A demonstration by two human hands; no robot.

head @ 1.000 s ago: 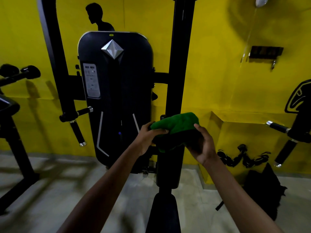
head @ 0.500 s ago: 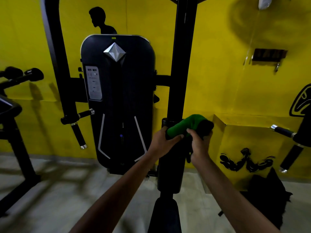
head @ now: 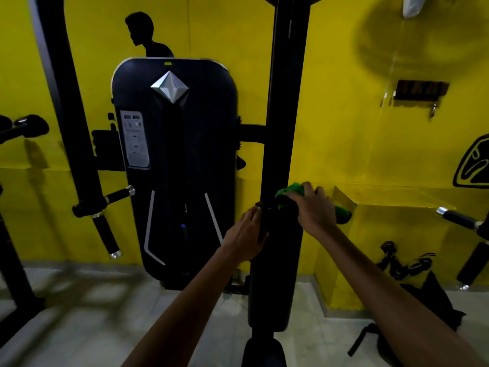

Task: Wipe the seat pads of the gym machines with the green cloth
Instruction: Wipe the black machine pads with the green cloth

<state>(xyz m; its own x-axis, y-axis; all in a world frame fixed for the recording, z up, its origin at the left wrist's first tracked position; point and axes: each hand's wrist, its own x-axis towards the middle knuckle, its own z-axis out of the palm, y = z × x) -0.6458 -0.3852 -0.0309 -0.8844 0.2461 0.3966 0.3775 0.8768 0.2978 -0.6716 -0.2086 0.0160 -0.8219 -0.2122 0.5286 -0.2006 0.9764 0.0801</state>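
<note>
Right hand fingers curled over green cloth atop the pad; left hand probably gripping its edge; lower pad unwiped

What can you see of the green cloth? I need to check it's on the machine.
The green cloth looks soft and fuzzy, bunched up rather than spread flat. It lies over the top end of the black pad beside the upright post. The right hand covers its middle, so green shows left and right of it. The left hand holds the pad's edge, not the cloth.
</note>
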